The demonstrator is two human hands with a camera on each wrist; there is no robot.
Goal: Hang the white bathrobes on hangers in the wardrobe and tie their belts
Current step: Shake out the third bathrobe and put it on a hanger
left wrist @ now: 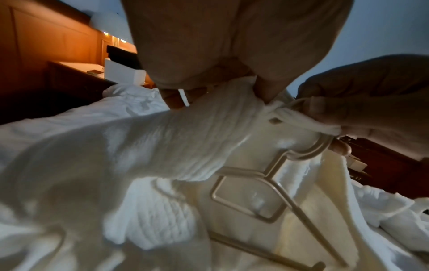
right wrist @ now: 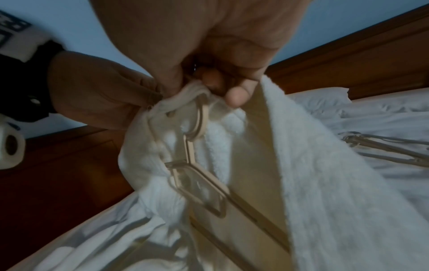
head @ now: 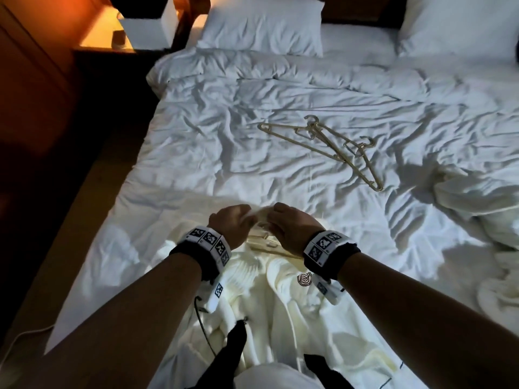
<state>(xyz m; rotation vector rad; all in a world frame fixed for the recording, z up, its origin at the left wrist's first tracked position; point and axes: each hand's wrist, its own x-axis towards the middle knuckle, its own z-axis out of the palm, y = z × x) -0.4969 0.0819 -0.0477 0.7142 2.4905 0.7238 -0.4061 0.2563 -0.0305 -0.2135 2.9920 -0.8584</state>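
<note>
A white bathrobe [head: 269,301] with a small dark emblem lies on the bed's near edge, a beige hanger [left wrist: 262,190] inside its neck. My left hand [head: 229,224] pinches the bunched collar [left wrist: 209,132] beside the hanger's hook [left wrist: 318,148]. My right hand [head: 292,228] pinches the robe's white neck loop [left wrist: 301,117] at that hook. In the right wrist view the hook [right wrist: 200,117] sits just under my curled right fingertips [right wrist: 235,97]. Both hands are close together, almost touching. A second white bathrobe [head: 477,197] lies crumpled at the bed's right.
Two more beige hangers [head: 334,144] lie crossed on the rumpled white duvet [head: 224,130] beyond my hands. Pillows [head: 264,23] stand at the headboard. A lit bedside table [head: 109,37] with a white box stands at the far left; dark floor runs along the bed's left side.
</note>
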